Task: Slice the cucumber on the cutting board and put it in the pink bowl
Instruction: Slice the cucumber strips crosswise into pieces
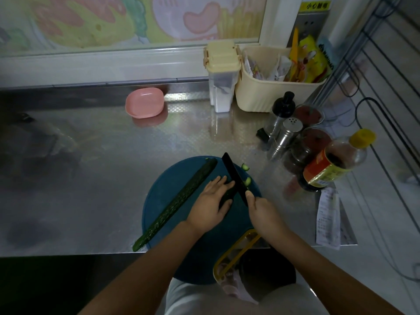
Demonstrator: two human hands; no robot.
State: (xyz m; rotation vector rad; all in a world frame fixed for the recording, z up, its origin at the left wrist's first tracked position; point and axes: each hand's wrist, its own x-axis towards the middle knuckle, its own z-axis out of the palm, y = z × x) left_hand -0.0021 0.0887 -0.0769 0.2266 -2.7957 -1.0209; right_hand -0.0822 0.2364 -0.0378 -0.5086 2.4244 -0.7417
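Head view: the round blue cutting board (159,194) sits at 6 o'clock on the steel surface (91,178). The left hand (210,205) is clamped over a short cucumber piece (228,196) near the board's centre, fingertips lying close to the blade. The right hand (264,214) is closed round the handle of a black knife (234,176) whose blade points to 11 o'clock across the piece. Two slices (247,181) lie at the board's 1 o'clock, just beyond the blade. A long cucumber (176,202) runs uncut from the board's 12 to its 8 o'clock edge. The pink bowl (145,103) stands well apart at 11 o'clock, nothing visible in it.

The slicing looks barely begun. To do it well, tuck the left fingertips back behind the knuckles, bring the blade straight down, and keep the slices even. Creep the holding hand back after each cut.
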